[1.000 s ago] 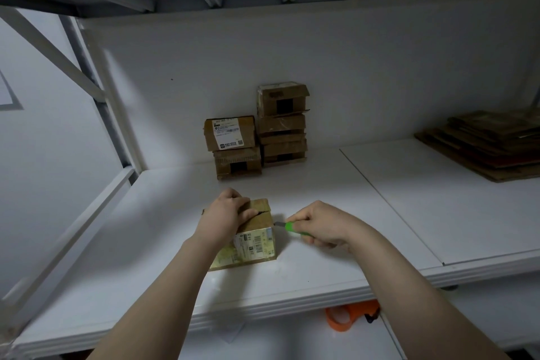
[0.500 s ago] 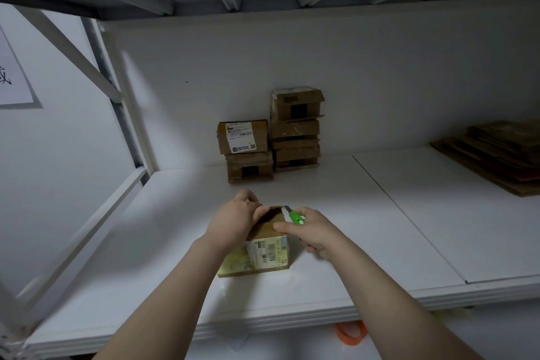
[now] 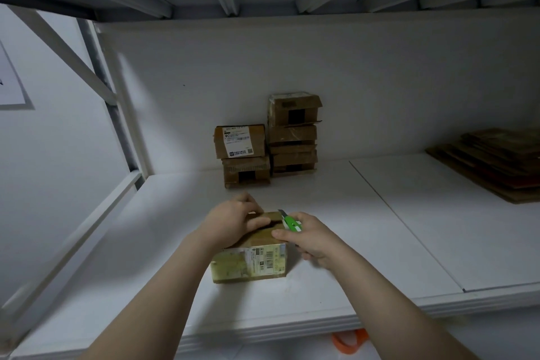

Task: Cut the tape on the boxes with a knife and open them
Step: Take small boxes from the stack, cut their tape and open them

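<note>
Right then, the left hand [image 3: 233, 221] lay on top of the box [image 3: 251, 263], its fingers curled over the far edge of the lid and its thumb reaching toward the middle, so it gripped the cardboard. Just to the right of that grip, the right hand [image 3: 311, 238] was wrapped round the green knife [image 3: 290, 221], holding the handle fast, with the thumb stretched flat along the box's upper right edge. The short blade poked out past the knuckles and met the far right corner of the lid; whether it had bitten into the tape could not be told. Beneath both grips the box sat on the white shelf [image 3: 380, 228], its near face turned toward the person and bearing a barcode label [image 3: 267, 257] on its right half. Well beyond the hands, against the back wall, stood the stacked boxes [image 3: 293, 137]: a low pile of two past the left hand's grip and a taller pile hard against it on the right. Far to the right of the knife hand lay flattened cardboard [image 3: 496, 161] in a heap. Under the shelf edge, below the right forearm, an orange object [image 3: 347, 342] showed in part. Away to the left of the left hand, a sheet of paper [image 3: 8, 82] hung on the side wall.
</note>
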